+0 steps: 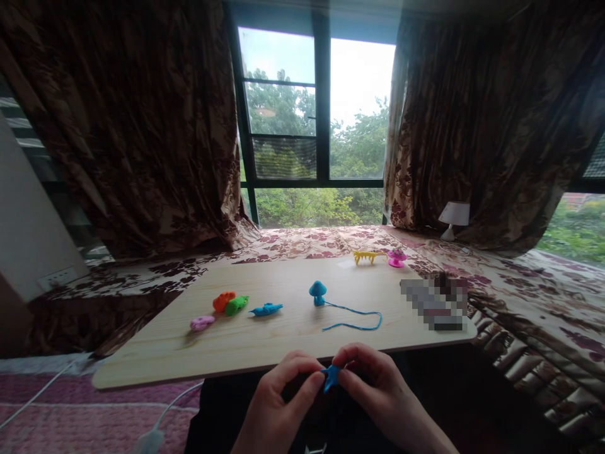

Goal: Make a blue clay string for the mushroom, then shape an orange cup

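Both hands are just off the desk's (pixel 161 356) near edge, right of its middle, with a small blue piece (pixel 331 378) between them. The left hand (pixel 286 381) has its thumb and forefinger clamped on the piece's left side; the right hand (pixel 373 373) has thumb and forefinger clamped on its right side. How the other fingers of the left hand lie, I cannot tell.

On the desk, 4 lumps lie in the left half: a pink lump (pixel 202 323) closest to the left edge, an orange lump (pixel 224 301) and a green lump (pixel 237 306) touching each other in the view, and a pointed blue lump (pixel 266 309) to their right. A blue mushroom (pixel 318 292) stands upright right of the middle; a blue string (pixel 363 313) runs from its base toward the right edge, then bends back along the near edge's side. At the far edge, near the far right corner, a yellow figure (pixel 364 256) stands on its legs just beside a magenta stand (pixel 396 258). Pixelation hides whatever is by the right edge. Beyond the desk are a white lamp (pixel 454 214), 2 curtains (pixel 170 126) and a window (pixel 322 113).
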Demonstrator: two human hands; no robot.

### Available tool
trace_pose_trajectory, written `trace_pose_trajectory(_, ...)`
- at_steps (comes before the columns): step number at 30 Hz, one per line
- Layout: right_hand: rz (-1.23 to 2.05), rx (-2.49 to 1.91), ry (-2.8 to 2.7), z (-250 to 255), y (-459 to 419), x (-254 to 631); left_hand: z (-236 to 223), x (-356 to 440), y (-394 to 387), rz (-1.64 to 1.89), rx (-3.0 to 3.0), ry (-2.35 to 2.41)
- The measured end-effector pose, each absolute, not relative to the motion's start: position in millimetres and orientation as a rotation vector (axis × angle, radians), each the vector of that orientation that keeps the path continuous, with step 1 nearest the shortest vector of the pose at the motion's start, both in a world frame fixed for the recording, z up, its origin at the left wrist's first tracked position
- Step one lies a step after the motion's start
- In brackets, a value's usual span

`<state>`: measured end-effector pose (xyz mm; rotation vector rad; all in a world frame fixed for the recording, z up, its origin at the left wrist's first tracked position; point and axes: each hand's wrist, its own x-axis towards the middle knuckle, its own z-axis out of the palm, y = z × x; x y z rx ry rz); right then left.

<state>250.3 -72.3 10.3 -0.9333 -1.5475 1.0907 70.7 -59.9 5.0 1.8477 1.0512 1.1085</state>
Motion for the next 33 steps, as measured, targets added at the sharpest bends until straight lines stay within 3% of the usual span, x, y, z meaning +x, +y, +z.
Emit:
trace_pose_trajectory(5, 1.142, -0.849, -1.502, 11, -72, 246, 8, 81, -65, 1.057, 1.276, 0.907)
trace_pose_trajectory(15, 1.242, -0.778, -1.348, 4, -66, 245, -1, 92, -63, 1.168, 1.024, 0.845)
trace_pose_trajectory(19, 1.182, -0.802, -1.240, -1, -60, 245, 5, 95, -68, 1.338, 1.265, 0.975)
trace_pose_trajectory(33, 1.033, -0.892, -1.375, -3, -60, 243, -4, 88, -61, 1.435, 2.266, 1.315)
